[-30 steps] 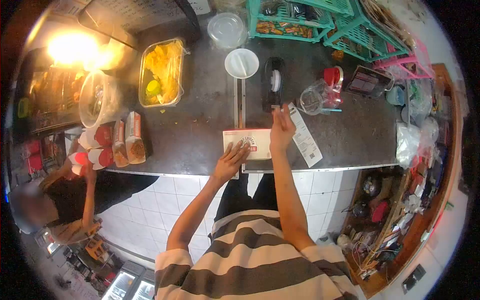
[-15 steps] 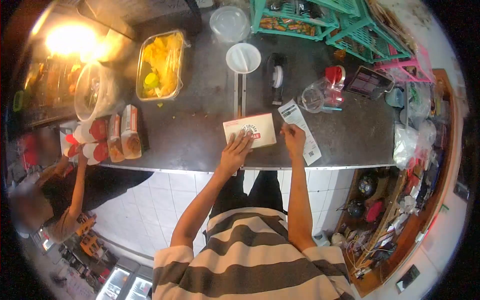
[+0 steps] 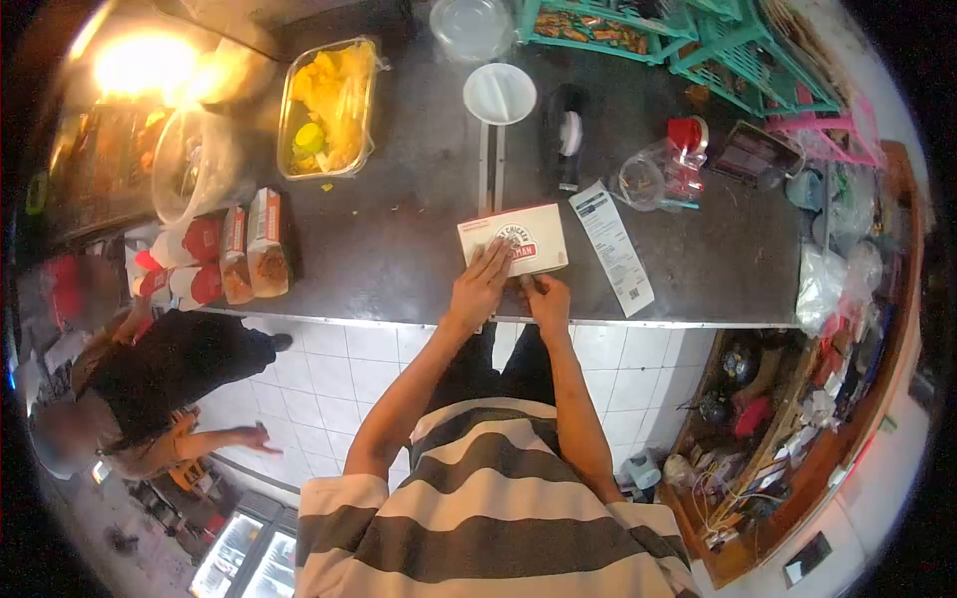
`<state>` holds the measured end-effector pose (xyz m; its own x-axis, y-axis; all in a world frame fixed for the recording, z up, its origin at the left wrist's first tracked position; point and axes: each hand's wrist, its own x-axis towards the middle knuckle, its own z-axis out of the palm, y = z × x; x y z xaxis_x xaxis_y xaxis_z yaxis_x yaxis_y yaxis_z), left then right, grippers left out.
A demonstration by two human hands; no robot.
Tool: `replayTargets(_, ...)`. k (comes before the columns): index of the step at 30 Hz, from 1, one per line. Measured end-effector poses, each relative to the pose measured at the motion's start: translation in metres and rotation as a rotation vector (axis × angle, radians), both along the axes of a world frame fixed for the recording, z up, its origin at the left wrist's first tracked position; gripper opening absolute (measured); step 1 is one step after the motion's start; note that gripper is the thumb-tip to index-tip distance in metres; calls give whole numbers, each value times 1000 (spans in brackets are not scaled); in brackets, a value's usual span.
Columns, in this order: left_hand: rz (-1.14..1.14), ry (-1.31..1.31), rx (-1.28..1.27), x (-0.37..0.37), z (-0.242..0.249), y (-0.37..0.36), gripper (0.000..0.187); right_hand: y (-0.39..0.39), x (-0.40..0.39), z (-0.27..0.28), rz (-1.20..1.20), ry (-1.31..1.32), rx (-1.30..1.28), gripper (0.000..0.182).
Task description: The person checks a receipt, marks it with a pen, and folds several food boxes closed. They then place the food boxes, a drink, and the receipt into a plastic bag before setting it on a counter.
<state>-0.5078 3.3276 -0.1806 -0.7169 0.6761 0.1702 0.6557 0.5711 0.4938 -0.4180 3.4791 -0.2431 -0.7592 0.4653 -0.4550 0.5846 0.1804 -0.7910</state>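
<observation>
A cream-coloured cardboard food box (image 3: 546,227) with a red stripe and a printed chicken logo sits closed on the dark counter in front of me. My left hand (image 3: 480,281) lies on its lid near the left front corner, fingers stretched out. At the front side of the box is my right hand (image 3: 547,301), fingers curled in a pinch by its edge. Whatever is between those fingertips is too small to make out. Just right of the box lies a long printed receipt (image 3: 613,249), touched by neither hand.
Behind the box are a white round lid (image 3: 499,94) and a black tool (image 3: 567,135). A tray of yellow food (image 3: 327,105) stands back left; filled food boxes (image 3: 266,244) are at front left. Green baskets (image 3: 718,60) line the back right. Another person (image 3: 150,399) stands at left.
My right hand has moved left from the receipt to the front of the box. My left hand stays on the lid. The other person's arm has swung away from the counter.
</observation>
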Motion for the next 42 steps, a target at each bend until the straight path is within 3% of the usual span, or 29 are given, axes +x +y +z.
replayTargets(2,34,-84,27,10,-18,3,48,4,4,-21,90,126,237,28)
replayTargets(3,64,-162,54,12,-22,1,47,6,-17,31,73,-144,129,30)
replayTargets(5,83,-118,131,11,-9,2,42,15,-9,5,-54,-75,-173,34)
replayTargets(7,94,-115,167,10,-7,-1,37,26,0,-41,183,39,240,41)
replayTargets(9,142,-307,345,5,16,-12,34,15,-4,-9,271,70,424,37)
replayTargets(10,295,-189,458,3,28,-26,28,-1,-11,28,444,79,371,32)
replayTargets(12,545,132,406,-16,27,-90,21,-22,1,21,683,-90,293,29)
replayTargets(13,847,231,411,-17,1,-132,21,-42,-3,38,712,-155,153,25)
replayTargets(14,1295,-74,632,-25,-4,-174,20,-69,-18,87,681,-182,8,24)
replayTargets(15,1541,-54,641,-32,-11,-221,29,-86,-18,83,675,-246,-169,24)
replayTargets(16,1677,0,724,-33,-58,-278,44,-101,-17,79,675,-231,-301,26)
replayTargets(17,1861,-182,830,-48,-31,-293,54,-114,-22,77,686,-227,-292,26)
replayTargets(18,1868,-182,939,-51,-56,-320,49,-125,-29,76,841,-168,-202,25)
replayTargets(19,1873,-182,949,-52,-51,-326,49,-133,-35,72,992,-109,-109,25)
replayTargets(21,1581,-369,925,-50,-42,-331,42,-141,-47,67,1075,9,-31,23)
replayTargets(23,1536,-396,924,-38,-57,-320,36,-148,-67,70,988,124,-76,21)
replayTargets(24,1548,-563,874,-26,-70,-315,35,-151,-78,73,943,153,-84,23)
replayTargets(25,1591,-471,768,-9,-96,-301,36,-157,-92,81,840,40,-154,25)
replayTargets(26,1542,-382,894,3,-87,-271,29,-166,-107,86,731,-70,-223,28)
replayTargets(27,1514,-379,827,28,-133,-263,35,-173,-124,86,690,-26,-202,36)
replayTargets(28,1556,-648,1141,28,-69,-225,41,-181,-140,85,646,14,-180,45)
replayTargets(30,1542,-641,1118,46,-52,-182,48,-199,-170,75,594,80,-26,58)
replayTargets(31,1531,-766,1147,53,-47,-167,51,-204,-181,57,602,40,-12,75)
replayTargets(32,1528,-784,1070,53,-31,-151,52,-213,-192,54,593,-16,150,74)
replayTargets(35,1479,-759,842,65,-19,-126,52,-208,-208,49,605,-120,277,68)
replayTargets(36,1444,-703,703,67,-20,-122,51,-202,-208,49,579,-105,265,55)
replayTargets(40,1395,-641,951,80,-36,-154,46,-166,-189,87,551,37,150,50)
replayTargets(41,1398,-619,1007,76,-31,-159,42,-160,-180,100,584,203,167,48)
replayTargets(42,1416,-554,875,74,-24,-162,36,-157,-169,109,615,371,185,46)
